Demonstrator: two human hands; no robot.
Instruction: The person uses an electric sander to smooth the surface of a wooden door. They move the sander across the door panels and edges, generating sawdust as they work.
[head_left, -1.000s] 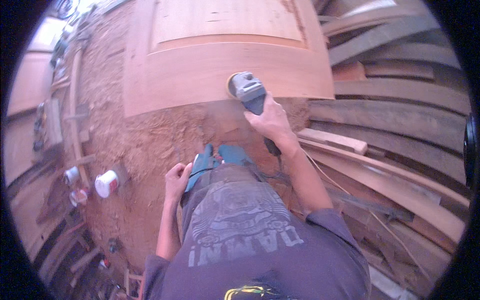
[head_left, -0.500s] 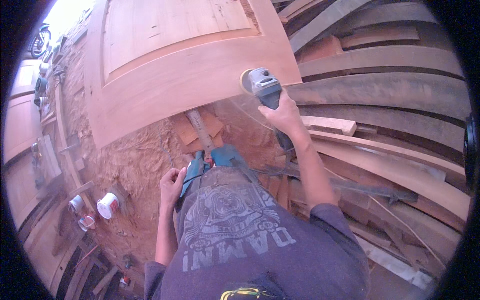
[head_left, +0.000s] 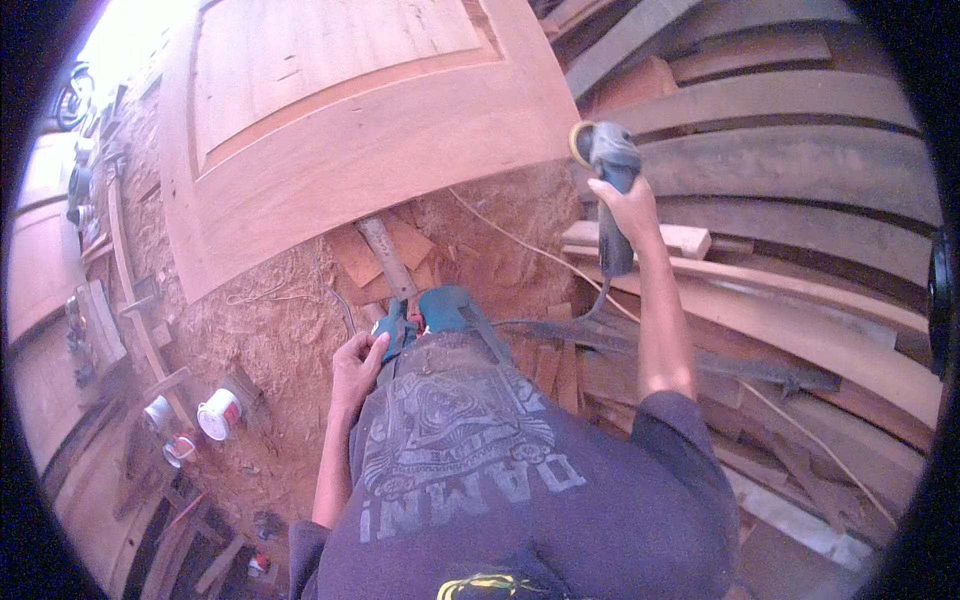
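We have the fingers of our right hand (head_left: 635, 208) clamped around the dark handle of the grey-headed power tool (head_left: 615, 155), likely so that one hand can both bear its weight and set the angle of its yellow-rimmed disc (head_left: 580, 144). That disc is at the near right corner of the wooden door (head_left: 350, 195); we cannot tell whether it touches. The fingers of our left hand (head_left: 355, 366) are curled, thumb close to them, beside the teal cloth (head_left: 450, 308) at our lap; whether they pinch anything, we cannot tell. A dark cord (head_left: 590, 315) leaves the tool's back end and bends toward us, presumably keeping clear of the disc. The door lies face up ahead of us, perhaps so its surface is within reach. Counting outward: one tool, one disc, one door before us, one pale block (head_left: 690, 239) to our right, three tubs (head_left: 215, 413) on our left, and stacked planks (head_left: 760, 165) too overlapped to count.
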